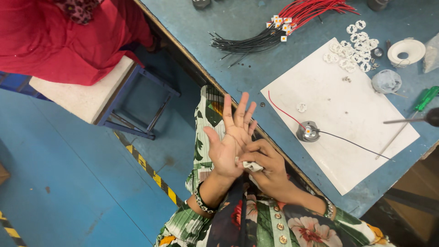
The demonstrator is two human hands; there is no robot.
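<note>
My left hand is raised palm-up with its fingers spread, empty, over my lap at the table's near edge. My right hand is closed on a small white wad, a cloth or tissue, and presses it against the left palm. On the white sheet to the right lies a small round metal part with a red wire and a black wire running from it.
Bundles of red and black wires, a heap of small white rings, a tape roll, a green-handled screwdriver lie on the blue table. A person in red sits beside a stool at the left.
</note>
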